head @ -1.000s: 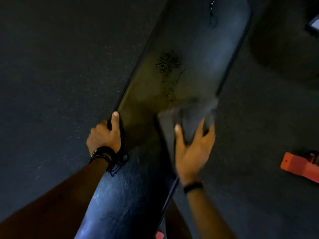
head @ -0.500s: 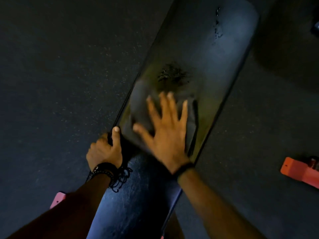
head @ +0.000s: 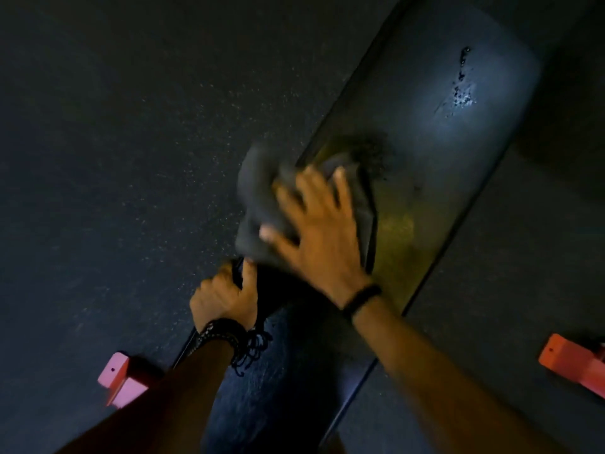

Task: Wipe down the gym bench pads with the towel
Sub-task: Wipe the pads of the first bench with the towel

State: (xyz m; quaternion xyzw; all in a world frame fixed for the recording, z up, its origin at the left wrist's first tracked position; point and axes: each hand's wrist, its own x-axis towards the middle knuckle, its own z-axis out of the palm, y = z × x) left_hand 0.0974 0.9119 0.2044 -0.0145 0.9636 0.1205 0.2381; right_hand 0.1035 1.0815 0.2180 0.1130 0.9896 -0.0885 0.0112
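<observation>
A long black bench pad (head: 435,132) runs from the lower middle to the upper right, with wet droplets near its far end. A dark grey towel (head: 258,198) lies bunched over the pad's left edge. My right hand (head: 320,231) presses flat on the towel with fingers spread, blurred by motion. My left hand (head: 222,298) grips the left edge of the pad just below the towel, thumb on top. The nearer seat pad (head: 278,388) lies between my forearms.
Dark speckled rubber floor (head: 131,158) surrounds the bench. A pink-red frame foot (head: 119,380) sticks out at lower left, and an orange-red foot (head: 576,362) at the right edge.
My right hand has swept the towel from the pad's right edge across to its left edge, so the towel now hangs over that side. My left hand has kept its grip.
</observation>
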